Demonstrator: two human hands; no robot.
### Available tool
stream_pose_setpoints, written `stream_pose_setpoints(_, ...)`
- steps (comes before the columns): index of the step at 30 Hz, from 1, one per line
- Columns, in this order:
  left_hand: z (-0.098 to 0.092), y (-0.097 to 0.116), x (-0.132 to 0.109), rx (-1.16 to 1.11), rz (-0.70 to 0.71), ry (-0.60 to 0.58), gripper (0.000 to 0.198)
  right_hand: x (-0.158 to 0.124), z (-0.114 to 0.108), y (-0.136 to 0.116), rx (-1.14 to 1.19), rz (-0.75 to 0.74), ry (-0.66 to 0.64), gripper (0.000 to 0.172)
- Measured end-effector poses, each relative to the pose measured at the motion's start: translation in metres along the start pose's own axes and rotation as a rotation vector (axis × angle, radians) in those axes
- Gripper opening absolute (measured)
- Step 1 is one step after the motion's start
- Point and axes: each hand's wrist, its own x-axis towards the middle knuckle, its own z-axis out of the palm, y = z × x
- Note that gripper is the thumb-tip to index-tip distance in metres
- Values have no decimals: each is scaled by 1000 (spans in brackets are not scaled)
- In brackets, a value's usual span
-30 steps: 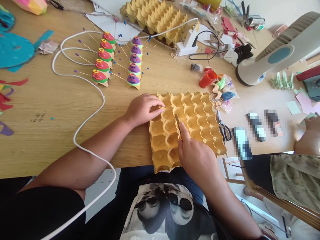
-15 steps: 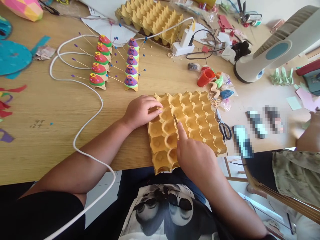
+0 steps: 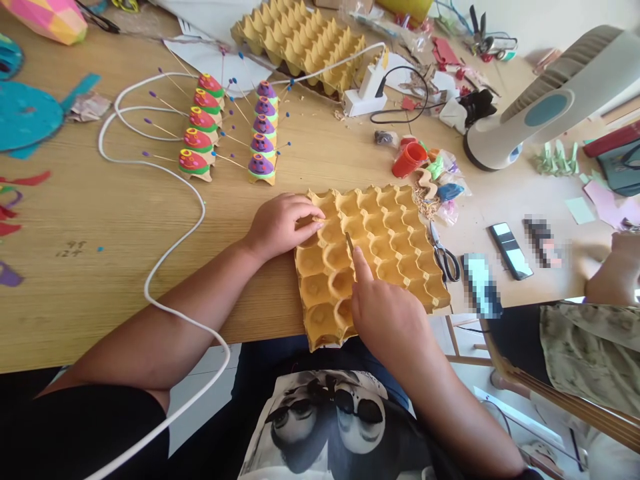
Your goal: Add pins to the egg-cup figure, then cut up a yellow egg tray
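A yellow pulp egg tray (image 3: 385, 247) lies at the table's front edge, cups facing up. My left hand (image 3: 283, 223) holds its upper left edge, thumb and fingers closed on the rim between two cups. In my right hand (image 3: 387, 310) is a knife (image 3: 349, 241), its narrow blade pointing away from me and touching the tray between two columns of cups. The index finger lies stretched along the blade's back; the handle is hidden in the fist.
Painted egg-carton caterpillars, one red (image 3: 203, 120) and one purple (image 3: 263, 127), stand behind the tray. Scissors (image 3: 445, 257) and phones (image 3: 511, 250) lie to the right, near a white fan (image 3: 530, 113). A white cable (image 3: 150, 267) crosses my left arm. Another person's hand (image 3: 613, 267) is far right.
The view has shifted slightly. The knife and my right hand stay almost in the same place on the tray; my left hand keeps its hold.
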Motion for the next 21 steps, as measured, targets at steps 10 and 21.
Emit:
stream_pose_setpoints(10, 0, 0, 0, -11, -28, -11, 25, -3, 10, 5, -21, -16, 68, 72)
stream_pose_setpoints(21, -1, 0, 0, -6, -32, -22, 27, 4, 8, 3, 12, -3, 52, 71)
